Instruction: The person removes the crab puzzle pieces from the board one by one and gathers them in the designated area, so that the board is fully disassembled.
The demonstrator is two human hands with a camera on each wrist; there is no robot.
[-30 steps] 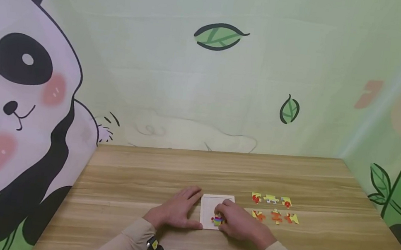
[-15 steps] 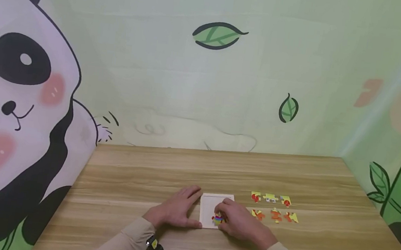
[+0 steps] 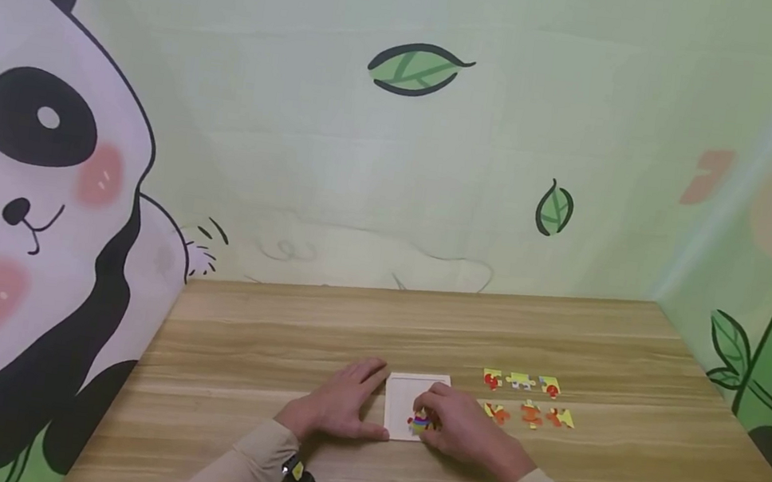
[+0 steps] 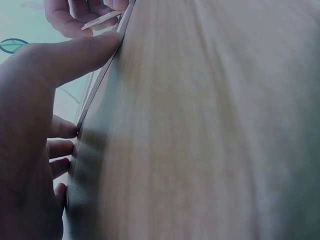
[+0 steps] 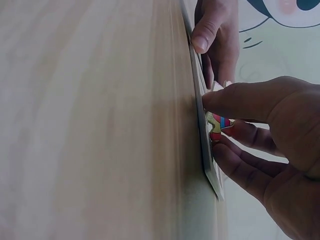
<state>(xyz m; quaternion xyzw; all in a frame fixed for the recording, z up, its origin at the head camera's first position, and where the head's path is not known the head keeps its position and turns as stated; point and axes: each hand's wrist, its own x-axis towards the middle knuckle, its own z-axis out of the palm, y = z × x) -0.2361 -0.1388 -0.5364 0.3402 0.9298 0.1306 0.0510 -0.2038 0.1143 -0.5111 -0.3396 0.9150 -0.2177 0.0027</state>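
A pale puzzle tray with a raised rim lies on the table between both hands. My left hand rests along its left side, thumb and fingers spread and touching the edge. Over the tray's lower right part, my right hand pinches a jigsaw piece printed with rainbow stripes. In the right wrist view this piece sits tilted between thumb and fingers, close above the tray, partly hidden by them. The left wrist view shows its pale edge tilted too.
To the right of the tray, several loose jigsaw pieces lie in two rows: yellow ones with red at the back and orange-and-yellow ones nearer. The wood-grain table meets a printed wall behind.
The striped jigsaw piece has shifted and tilted slightly in my right fingers. My left hand keeps its place at the tray's edge.
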